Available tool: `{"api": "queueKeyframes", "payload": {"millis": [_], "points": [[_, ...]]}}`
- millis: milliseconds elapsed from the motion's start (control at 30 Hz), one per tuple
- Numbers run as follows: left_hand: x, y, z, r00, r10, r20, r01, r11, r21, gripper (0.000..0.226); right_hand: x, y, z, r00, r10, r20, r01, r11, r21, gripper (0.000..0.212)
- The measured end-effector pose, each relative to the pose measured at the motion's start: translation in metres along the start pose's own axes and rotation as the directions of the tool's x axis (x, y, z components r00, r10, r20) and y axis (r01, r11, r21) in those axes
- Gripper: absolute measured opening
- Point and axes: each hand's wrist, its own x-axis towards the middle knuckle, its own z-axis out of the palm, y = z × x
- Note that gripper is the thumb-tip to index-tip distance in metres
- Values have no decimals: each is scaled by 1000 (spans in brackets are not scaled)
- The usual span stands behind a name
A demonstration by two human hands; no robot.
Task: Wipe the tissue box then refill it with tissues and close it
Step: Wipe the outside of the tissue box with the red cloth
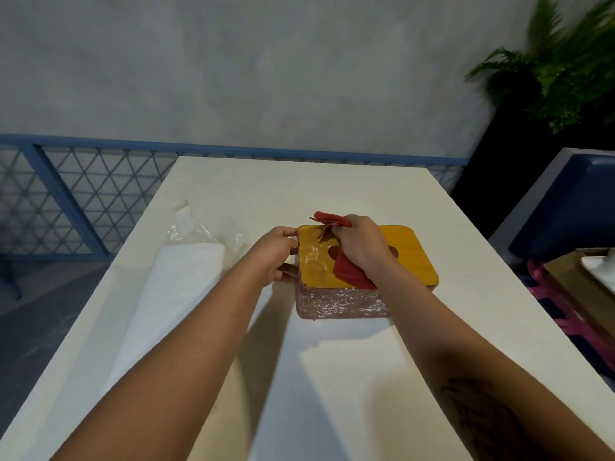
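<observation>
The tissue box [412,261] stands in the middle of the white table [332,377]. It has a yellow wooden lid with an oval slot and a clear, wet-looking body. My left hand [278,254] grips the box's left end. My right hand [361,244] presses a red cloth [349,271] onto the lid, over the slot. A pack of white tissues [176,277] in clear plastic wrap lies on the table to the left of the box.
A blue railing with wire mesh [83,201] runs behind the table in front of a grey wall. A potted fern [559,68] stands at the back right. A blue seat [565,211] and a cardboard box [585,287] are on the right.
</observation>
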Motion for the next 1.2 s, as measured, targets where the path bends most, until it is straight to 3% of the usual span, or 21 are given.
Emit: {"api": "queueKeyframes", "payload": {"millis": [433, 967, 1200], "points": [[10, -1, -12, 1000, 7, 21, -10, 993, 115, 22, -8, -16, 6, 978, -163, 132, 182, 973, -144, 29], [20, 2, -25, 994, -8, 112, -9, 989, 149, 14, -13, -13, -3, 924, -223, 310, 236, 972, -4, 19], [27, 17, -22, 988, -56, 141, 16, 963, 270, 15, -19, -11, -6, 910, -227, 347, 217, 974, 68, 23]]}}
